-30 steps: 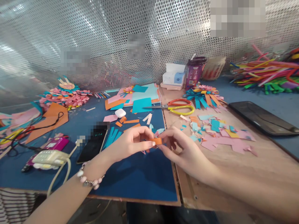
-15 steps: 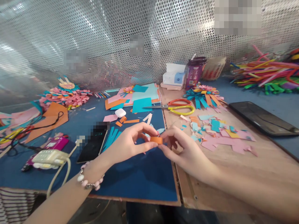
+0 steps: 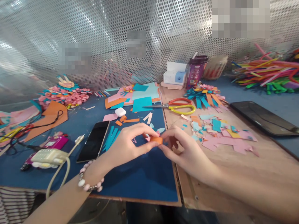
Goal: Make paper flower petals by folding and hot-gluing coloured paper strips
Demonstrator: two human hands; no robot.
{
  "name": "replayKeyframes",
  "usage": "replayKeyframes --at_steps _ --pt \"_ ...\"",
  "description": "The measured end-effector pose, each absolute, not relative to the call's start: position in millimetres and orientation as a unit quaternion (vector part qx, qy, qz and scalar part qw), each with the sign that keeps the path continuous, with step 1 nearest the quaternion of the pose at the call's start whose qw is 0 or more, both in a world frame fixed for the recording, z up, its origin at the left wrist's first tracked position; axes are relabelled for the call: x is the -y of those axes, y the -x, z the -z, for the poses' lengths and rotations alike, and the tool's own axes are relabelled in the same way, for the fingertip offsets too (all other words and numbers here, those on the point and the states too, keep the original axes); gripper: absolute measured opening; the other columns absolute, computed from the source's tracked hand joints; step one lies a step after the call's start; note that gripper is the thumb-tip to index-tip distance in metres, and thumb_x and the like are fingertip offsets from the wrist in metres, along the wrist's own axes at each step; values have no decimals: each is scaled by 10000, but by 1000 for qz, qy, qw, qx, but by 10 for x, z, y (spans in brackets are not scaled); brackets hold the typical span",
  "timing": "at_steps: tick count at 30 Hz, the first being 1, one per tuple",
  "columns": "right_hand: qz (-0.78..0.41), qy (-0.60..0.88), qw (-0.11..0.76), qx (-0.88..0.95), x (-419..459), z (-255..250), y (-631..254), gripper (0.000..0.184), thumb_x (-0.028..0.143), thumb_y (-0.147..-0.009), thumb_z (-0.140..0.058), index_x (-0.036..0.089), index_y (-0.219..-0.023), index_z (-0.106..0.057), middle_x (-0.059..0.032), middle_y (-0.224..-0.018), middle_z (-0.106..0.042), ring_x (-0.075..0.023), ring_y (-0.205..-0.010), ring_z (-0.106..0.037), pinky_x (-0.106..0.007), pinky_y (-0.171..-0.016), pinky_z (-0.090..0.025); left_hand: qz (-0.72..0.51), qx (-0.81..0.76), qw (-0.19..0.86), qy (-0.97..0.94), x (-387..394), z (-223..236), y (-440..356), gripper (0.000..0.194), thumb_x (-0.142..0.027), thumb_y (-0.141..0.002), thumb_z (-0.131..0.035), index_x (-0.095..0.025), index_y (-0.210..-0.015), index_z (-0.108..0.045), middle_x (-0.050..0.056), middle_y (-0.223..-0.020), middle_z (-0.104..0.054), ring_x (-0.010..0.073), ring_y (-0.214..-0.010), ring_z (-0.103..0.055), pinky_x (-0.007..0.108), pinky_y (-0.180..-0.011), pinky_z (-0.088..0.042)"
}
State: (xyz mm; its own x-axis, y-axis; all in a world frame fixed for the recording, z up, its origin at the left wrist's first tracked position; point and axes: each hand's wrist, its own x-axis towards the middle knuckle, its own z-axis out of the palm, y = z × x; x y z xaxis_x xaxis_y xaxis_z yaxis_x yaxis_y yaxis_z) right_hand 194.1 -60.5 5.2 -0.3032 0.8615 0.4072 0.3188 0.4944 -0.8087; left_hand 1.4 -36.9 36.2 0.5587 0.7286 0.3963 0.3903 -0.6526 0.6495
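Between my two hands is a curled orange paper strip, bent into a loop. The thumb and fingers of my left hand pinch its left side. At its right side, my right hand closes its fingertips on the same strip. Just behind it, partly hidden by my fingers, are light blue and pink paper pieces. Blue paper strips lie by my left wrist, and short orange strips rest farther back.
Scissors with red and yellow handles lie beyond my hands. A phone and a charger with cable sit at left. Paper scraps, a dark phone-like slab and a purple cup stand or lie at right.
Both hands keep the orange strip at nearly the same spot. My left fingers have shifted slightly, and more of the pink and light blue paper behind them shows.
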Motion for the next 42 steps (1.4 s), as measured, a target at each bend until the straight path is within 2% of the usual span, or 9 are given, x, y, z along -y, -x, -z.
replayKeyframes --at_steps 42 --pt "-301 385 440 754 607 -28 -1938 92 181 -839 -566 215 -922 -547 -4 -800 -518 -95 -608 -487 -239 -543 -435 -336 -352 282 -827 381 -367 -17 129 -252 -823 -619 -162 -903 -665 66 -916 -681 171 -838 -621 291 -757 -511"
